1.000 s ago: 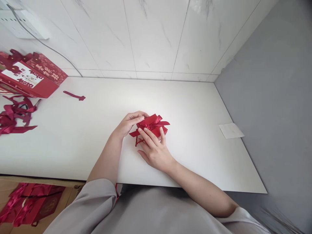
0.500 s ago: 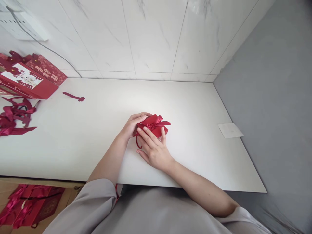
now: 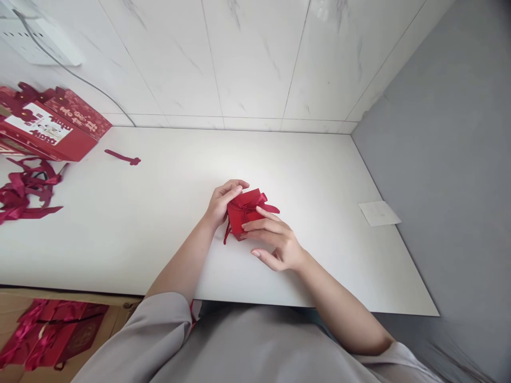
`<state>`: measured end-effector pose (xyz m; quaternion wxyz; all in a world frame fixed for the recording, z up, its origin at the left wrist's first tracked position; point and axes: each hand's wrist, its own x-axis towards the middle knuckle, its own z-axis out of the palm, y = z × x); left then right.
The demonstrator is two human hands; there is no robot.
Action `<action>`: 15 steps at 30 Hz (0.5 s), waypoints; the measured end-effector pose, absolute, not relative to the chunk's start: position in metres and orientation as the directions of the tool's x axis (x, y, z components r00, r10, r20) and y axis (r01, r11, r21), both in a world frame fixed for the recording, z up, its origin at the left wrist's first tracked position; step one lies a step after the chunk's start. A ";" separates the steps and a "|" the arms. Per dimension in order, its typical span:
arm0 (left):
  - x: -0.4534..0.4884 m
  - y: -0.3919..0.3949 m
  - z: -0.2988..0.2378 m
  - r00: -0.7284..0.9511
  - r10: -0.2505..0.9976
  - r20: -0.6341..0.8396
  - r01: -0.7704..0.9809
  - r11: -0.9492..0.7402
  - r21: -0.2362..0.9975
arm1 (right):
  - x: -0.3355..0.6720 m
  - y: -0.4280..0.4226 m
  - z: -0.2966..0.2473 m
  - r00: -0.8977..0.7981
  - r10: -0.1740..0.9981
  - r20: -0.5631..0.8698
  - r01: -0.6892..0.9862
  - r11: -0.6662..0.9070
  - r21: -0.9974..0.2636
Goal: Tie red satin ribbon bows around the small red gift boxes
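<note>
A small red gift box (image 3: pixel 237 214) with a red ribbon bow on top rests on the white table (image 3: pixel 311 175) in front of me. A dark red cord hangs from its left side. My left hand (image 3: pixel 223 202) grips the box from its left and far side, thumb along the upper edge. Over the near right side lies my right hand (image 3: pixel 275 239), its fingers spread and their tips touching the box near the bow. The thumb of that hand stands apart from the box.
Red decorated boxes (image 3: pixel 75 143) and a heap of red ribbons (image 3: pixel 24 194) are at the left. A dark red flower-ended strip (image 3: pixel 122 157) lies nearby. A white paper (image 3: pixel 379 213) sits at the right edge. Below left, a cardboard box (image 3: pixel 115 322) holds red ribboned boxes.
My right hand has shifted right and drawn back from the bow, uncovering the box's near left side. The box has turned slightly in my left hand.
</note>
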<state>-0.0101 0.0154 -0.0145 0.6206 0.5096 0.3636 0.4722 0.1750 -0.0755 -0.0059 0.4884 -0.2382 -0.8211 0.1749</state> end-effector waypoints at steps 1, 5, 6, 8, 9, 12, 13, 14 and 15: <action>-0.010 0.015 -0.014 0.299 0.953 0.045 -0.202 0.017 0.979 | 0.176 -0.075 -0.004 -0.415 0.558 0.718 0.193 0.826 -0.530; -0.013 0.013 -0.007 0.368 0.928 0.058 -0.109 -0.018 0.994 | 0.181 -0.077 -0.001 -0.352 0.669 0.654 0.050 0.711 -0.701; -0.014 0.013 -0.004 0.394 0.918 0.049 -0.080 -0.019 0.997 | 0.184 -0.076 -0.001 -0.281 0.733 0.620 0.027 0.651 -0.758; -0.018 0.011 0.003 0.462 0.887 0.024 -0.018 -0.017 1.000 | 0.192 -0.073 -0.002 -0.070 0.845 0.531 0.017 0.533 -0.846; -0.021 0.010 0.006 0.500 0.866 0.007 0.012 -0.015 1.000 | 0.197 -0.070 -0.003 0.042 0.872 0.488 0.023 0.487 -0.873; -0.026 0.008 0.015 0.591 0.805 -0.042 0.099 -0.021 0.995 | 0.210 -0.057 -0.004 0.240 0.900 0.364 0.039 0.365 -0.930; -0.028 0.008 0.017 0.611 0.790 -0.053 0.118 -0.024 0.993 | 0.214 -0.052 -0.005 0.250 0.915 0.316 0.038 0.316 -0.948; -0.030 0.008 0.019 0.625 0.778 -0.058 0.126 -0.027 0.992 | 0.216 -0.048 -0.005 0.236 0.935 0.264 0.036 0.263 -0.964; -0.032 0.009 0.020 0.636 0.769 -0.057 0.130 -0.034 0.991 | 0.218 -0.045 -0.006 0.205 0.956 0.208 0.033 0.206 -0.978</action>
